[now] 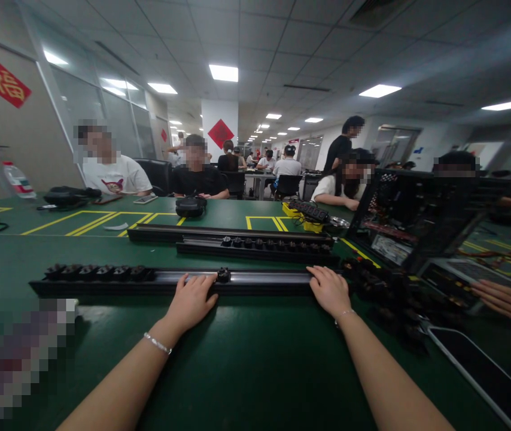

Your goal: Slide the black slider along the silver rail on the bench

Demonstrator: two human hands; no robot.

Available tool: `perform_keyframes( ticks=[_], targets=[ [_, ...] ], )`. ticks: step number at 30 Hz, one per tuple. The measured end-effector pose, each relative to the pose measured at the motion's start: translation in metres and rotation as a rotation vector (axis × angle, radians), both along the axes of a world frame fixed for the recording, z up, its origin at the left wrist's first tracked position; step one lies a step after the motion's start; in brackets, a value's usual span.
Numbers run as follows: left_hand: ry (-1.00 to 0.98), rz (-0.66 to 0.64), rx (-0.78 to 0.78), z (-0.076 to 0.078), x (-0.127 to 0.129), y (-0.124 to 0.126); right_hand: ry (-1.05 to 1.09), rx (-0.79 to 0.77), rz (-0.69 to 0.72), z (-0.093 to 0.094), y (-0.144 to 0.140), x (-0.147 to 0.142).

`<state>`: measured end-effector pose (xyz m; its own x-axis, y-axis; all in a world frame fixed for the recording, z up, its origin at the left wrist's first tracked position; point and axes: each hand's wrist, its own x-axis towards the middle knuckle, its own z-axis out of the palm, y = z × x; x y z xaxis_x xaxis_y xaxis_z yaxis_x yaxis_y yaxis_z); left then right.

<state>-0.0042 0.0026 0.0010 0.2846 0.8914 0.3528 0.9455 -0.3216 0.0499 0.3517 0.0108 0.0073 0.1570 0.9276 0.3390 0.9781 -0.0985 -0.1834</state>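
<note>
Left hand (191, 302) sits palm down at the middle of the frame, fingers spread loosely and their tips resting on the near edge of the long black rail with a silvery channel (255, 278); the fingers are open and wrap nothing. Just past its fingertips, one small black slider block (224, 275) sits on the rail, right beside the index finger, and whether they touch cannot be told. Right hand (329, 291) lies to the right of centre, palm down too, fingers flat on the rail's right end, not closed round it. A thin bracelet shows on each wrist.

That rail runs across the centre of the frame, lying flat on the green table mat (246, 359), with a row of black blocks (98, 272) bunched along its left part. Behind it, a second black rail (255, 245) lies parallel, carrying its own row of blocks. To the right of the right hand, a heap of loose black blocks (385, 293) spreads over the mat. Further right stands an open black computer case (417, 221), and at the right edge another person's hand (509, 302) reaches in. A yellow power strip (307, 214) rests beyond the rails, and people sit along the far side of the table
</note>
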Motion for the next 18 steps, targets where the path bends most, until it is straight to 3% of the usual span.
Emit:
perform_keyframes(
  ticks=[13, 16, 18],
  targets=[
    [-0.014, -0.006, -0.013, 0.002, 0.002, 0.000, 0.012, 0.071, -0.008, -0.003, 0.000, -0.002],
    [-0.020, -0.003, -0.024, 0.003, 0.002, -0.001, 0.046, 0.120, 0.065, 0.001, -0.003, -0.012],
    [-0.020, -0.003, -0.026, 0.003, 0.003, -0.001, 0.051, 0.123, 0.186, 0.005, -0.007, -0.027]
  ],
)
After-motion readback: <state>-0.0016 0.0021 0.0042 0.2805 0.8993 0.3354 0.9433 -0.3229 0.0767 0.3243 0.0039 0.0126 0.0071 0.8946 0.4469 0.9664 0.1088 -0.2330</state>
